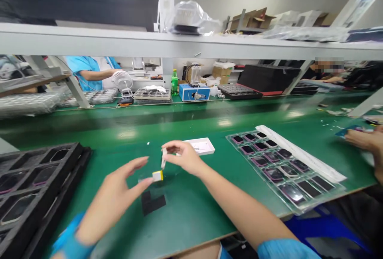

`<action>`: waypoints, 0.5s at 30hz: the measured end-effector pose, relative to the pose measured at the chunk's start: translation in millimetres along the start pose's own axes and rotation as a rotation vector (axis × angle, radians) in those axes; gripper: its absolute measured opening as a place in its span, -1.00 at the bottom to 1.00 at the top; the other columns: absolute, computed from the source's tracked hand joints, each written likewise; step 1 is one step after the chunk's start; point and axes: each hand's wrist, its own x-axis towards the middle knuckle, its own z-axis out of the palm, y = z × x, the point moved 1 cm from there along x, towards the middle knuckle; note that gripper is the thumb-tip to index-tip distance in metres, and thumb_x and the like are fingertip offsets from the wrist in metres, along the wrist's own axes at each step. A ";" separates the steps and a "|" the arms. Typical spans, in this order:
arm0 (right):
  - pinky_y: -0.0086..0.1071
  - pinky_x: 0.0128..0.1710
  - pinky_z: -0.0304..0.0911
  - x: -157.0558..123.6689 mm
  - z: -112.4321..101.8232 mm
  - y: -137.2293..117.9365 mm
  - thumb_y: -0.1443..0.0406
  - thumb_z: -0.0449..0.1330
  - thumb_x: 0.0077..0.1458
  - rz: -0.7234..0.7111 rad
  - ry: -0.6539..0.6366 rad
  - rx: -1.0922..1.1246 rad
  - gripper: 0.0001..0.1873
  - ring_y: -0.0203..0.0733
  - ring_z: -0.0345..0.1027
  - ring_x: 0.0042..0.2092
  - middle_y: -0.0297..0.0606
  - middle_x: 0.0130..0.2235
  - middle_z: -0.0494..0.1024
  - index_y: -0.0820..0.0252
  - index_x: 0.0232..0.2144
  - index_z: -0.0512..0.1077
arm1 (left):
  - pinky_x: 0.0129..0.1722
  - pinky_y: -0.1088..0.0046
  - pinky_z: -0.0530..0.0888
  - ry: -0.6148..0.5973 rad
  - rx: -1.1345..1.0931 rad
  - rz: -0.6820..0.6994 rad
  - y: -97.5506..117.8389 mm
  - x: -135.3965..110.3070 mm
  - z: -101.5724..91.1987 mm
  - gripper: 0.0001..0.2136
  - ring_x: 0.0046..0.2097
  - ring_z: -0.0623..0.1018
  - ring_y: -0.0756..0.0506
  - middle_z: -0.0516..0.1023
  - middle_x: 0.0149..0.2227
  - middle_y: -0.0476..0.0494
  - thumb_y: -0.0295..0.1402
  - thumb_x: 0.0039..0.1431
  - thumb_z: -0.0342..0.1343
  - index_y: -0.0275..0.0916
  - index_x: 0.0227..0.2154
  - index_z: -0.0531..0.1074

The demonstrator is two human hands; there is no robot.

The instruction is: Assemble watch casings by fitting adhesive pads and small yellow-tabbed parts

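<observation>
My right hand [185,157] is closed in a pinch on a small, thin white-and-dark piece [163,158], held on edge above the green table. Just below that piece is a small silver battery cell [157,176] with a yellow edge; whether the two are joined I cannot tell. My left hand [119,189] has its thumb and fingers spread apart, and its thumb tip is at the cell's left side. On the table below the cell lies an L-shaped black pad [152,204]. Behind my right hand stands a shallow white box [205,146] with tiny items inside.
At the left, a black foam tray [38,187] holds several framed watch-like parts. To the right, a clear plastic tray [287,207] carries rows of similar parts. Another person's hand [365,139] works at the right edge. A shelf beam [191,47] crosses above the bench.
</observation>
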 end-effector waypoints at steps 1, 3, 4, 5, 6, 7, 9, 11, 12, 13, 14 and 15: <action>-0.30 -0.17 0.34 -3.4 9.0 4.3 0.29 0.31 -0.22 -0.010 -0.001 -0.014 -0.69 -0.24 0.42 -0.29 -0.29 -0.35 0.53 0.23 -0.32 0.45 | 0.07 0.18 0.33 -0.060 -0.025 0.009 -1.2 11.2 13.4 -0.52 0.01 0.44 -0.28 0.51 -0.05 -0.15 -0.23 -0.23 0.33 -0.13 -0.14 0.48; -0.30 -0.17 0.33 -9.8 19.5 11.6 0.31 0.30 -0.21 -0.043 0.029 -0.065 -0.70 -0.23 0.41 -0.27 -0.29 -0.33 0.53 0.21 -0.31 0.44 | -0.02 0.16 0.41 -0.195 -0.182 0.018 -6.7 31.3 35.3 -0.54 -0.04 0.48 -0.27 0.53 -0.09 -0.21 -0.27 -0.19 0.31 -0.20 -0.13 0.46; -0.30 -0.15 0.32 -12.7 21.4 14.5 0.32 0.30 -0.20 -0.059 0.052 -0.102 -0.70 -0.23 0.40 -0.25 -0.29 -0.31 0.53 0.20 -0.31 0.44 | -0.06 0.18 0.44 -0.229 -0.262 0.019 -11.0 38.4 42.2 -0.54 -0.07 0.50 -0.26 0.55 -0.13 -0.23 -0.30 -0.19 0.31 -0.23 -0.13 0.45; -0.29 -0.12 0.31 -15.2 21.7 16.8 0.32 0.29 -0.18 -0.073 0.075 -0.143 -0.71 -0.22 0.40 -0.22 -0.28 -0.28 0.52 0.19 -0.30 0.44 | -0.09 0.20 0.46 -0.250 -0.336 0.012 -16.3 43.0 46.5 -0.53 -0.09 0.51 -0.25 0.55 -0.16 -0.24 -0.33 -0.19 0.32 -0.25 -0.12 0.45; -0.28 -0.08 0.29 -17.4 20.8 18.5 0.31 0.28 -0.14 -0.084 0.098 -0.179 -0.72 -0.21 0.39 -0.18 -0.27 -0.25 0.52 0.17 -0.28 0.44 | -0.11 0.22 0.47 -0.257 -0.403 -0.005 -22.0 44.9 48.3 -0.52 -0.11 0.52 -0.23 0.55 -0.16 -0.24 -0.35 -0.19 0.33 -0.25 -0.11 0.43; -0.27 -0.05 0.27 -19.1 19.3 19.6 0.30 0.26 -0.10 -0.092 0.122 -0.203 -0.73 -0.20 0.38 -0.15 -0.26 -0.21 0.51 0.15 -0.26 0.44 | -0.12 0.25 0.47 -0.261 -0.469 -0.030 -27.7 44.6 48.4 -0.50 -0.11 0.52 -0.22 0.55 -0.14 -0.24 -0.36 -0.18 0.33 -0.23 -0.07 0.42; -0.26 -0.03 0.25 -21.7 16.8 20.5 0.29 0.21 -0.02 -0.112 0.156 -0.212 -0.78 -0.20 0.36 -0.10 -0.25 -0.17 0.50 0.14 -0.24 0.43 | -0.11 0.30 0.46 -0.285 -0.617 -0.112 -37.2 39.3 45.4 -0.48 -0.09 0.51 -0.19 0.52 -0.08 -0.23 -0.36 -0.11 0.29 -0.18 0.00 0.37; -0.26 -0.04 0.25 -24.4 16.8 19.6 0.31 0.18 0.01 -0.155 0.164 -0.198 -0.86 -0.21 0.36 -0.11 -0.25 -0.19 0.49 0.14 -0.30 0.43 | -0.07 0.33 0.45 -0.309 -0.766 -0.208 -42.5 32.6 41.5 -0.51 -0.06 0.50 -0.16 0.50 -0.04 -0.20 -0.34 -0.02 0.24 -0.13 0.03 0.35; -0.26 -0.04 0.25 -25.9 18.0 18.6 0.33 0.18 0.01 -0.181 0.154 -0.202 -0.91 -0.21 0.36 -0.12 -0.26 -0.21 0.49 0.14 -0.35 0.43 | -0.05 0.34 0.43 -0.314 -0.826 -0.243 -43.7 30.1 40.0 -0.54 -0.04 0.49 -0.15 0.50 -0.04 -0.18 -0.34 0.01 0.22 -0.11 0.03 0.36; -0.26 -0.03 0.24 -27.7 19.9 17.5 0.34 0.19 0.00 -0.205 0.140 -0.214 -0.95 -0.22 0.36 -0.12 -0.27 -0.22 0.49 0.14 -0.39 0.42 | -0.04 0.35 0.43 -0.315 -0.871 -0.269 -44.2 28.4 39.1 -0.55 -0.03 0.48 -0.14 0.51 -0.05 -0.16 -0.35 0.02 0.21 -0.09 0.02 0.37; -0.27 -0.03 0.24 -29.7 22.0 16.4 0.36 0.19 -0.01 -0.223 0.125 -0.232 -0.96 -0.22 0.35 -0.12 -0.27 -0.22 0.47 0.14 -0.41 0.42 | -0.03 0.37 0.42 -0.313 -0.903 -0.287 -44.3 27.5 38.7 -0.56 -0.03 0.48 -0.13 0.52 -0.05 -0.14 -0.36 0.02 0.21 -0.07 0.02 0.37; -0.27 -0.03 0.24 -31.5 24.1 15.4 0.37 0.20 -0.01 -0.234 0.115 -0.252 -0.95 -0.22 0.35 -0.12 -0.27 -0.22 0.46 0.13 -0.41 0.42 | -0.03 0.39 0.42 -0.309 -0.923 -0.295 -44.2 27.2 38.9 -0.55 -0.03 0.48 -0.12 0.52 -0.06 -0.12 -0.37 0.01 0.22 -0.05 0.01 0.38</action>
